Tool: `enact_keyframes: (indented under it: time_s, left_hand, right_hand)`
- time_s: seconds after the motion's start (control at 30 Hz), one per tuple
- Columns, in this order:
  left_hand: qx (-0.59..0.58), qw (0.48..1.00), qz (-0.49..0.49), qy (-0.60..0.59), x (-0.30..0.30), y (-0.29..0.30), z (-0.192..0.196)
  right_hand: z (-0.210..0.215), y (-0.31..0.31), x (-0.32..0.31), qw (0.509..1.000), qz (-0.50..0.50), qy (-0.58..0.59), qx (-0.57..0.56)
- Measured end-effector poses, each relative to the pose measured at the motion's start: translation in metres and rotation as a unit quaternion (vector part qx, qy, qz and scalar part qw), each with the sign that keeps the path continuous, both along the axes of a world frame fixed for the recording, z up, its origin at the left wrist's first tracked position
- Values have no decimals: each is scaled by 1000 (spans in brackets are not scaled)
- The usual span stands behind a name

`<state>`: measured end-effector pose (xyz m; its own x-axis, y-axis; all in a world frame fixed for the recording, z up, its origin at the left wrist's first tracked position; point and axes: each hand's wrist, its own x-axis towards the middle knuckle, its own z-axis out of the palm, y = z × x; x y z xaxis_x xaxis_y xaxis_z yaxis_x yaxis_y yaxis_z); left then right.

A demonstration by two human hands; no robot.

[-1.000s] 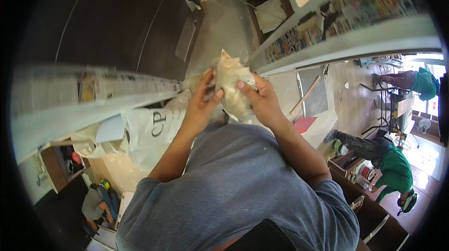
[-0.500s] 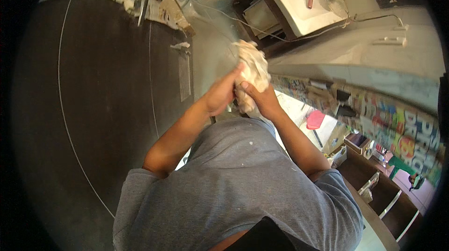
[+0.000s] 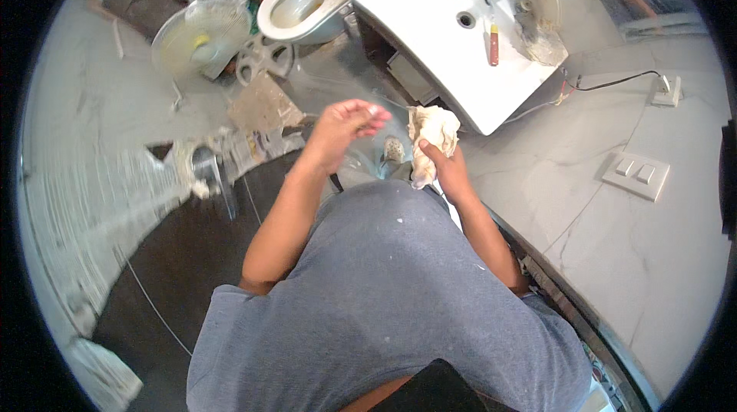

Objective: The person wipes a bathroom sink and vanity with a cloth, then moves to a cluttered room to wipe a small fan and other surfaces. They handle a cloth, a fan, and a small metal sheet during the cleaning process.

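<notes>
White rectangular ceramic washbasin (image 3: 414, 5). Right hand (image 3: 447, 164), before basin: gripping crumpled soft cream bundle (image 3: 436, 128). Left hand (image 3: 343, 134), front-left of basin: loosely open. Slim red-and-yellow-handled tool (image 3: 494, 50): on basin.

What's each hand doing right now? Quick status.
Left hand: open, fingers loosely curled, nothing visibly held.
Right hand: closed around a crumpled cream-coloured bundle.
</notes>
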<state>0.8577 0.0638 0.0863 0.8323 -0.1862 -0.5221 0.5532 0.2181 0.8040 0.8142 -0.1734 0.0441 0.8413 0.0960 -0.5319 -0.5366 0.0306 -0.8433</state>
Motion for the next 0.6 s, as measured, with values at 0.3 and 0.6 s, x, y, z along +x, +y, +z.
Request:
enact_keyframes:
  time_s: [0.3,0.6]
  left_hand:
    - [83,995,-58,13,175,14,-41]
    - [16,812,-268,-518,231,-239,114]
  right_hand:
    - [30,-24,26,967,-207,-13,-144]
    - [78,-22,1,922,-349,-24,-163]
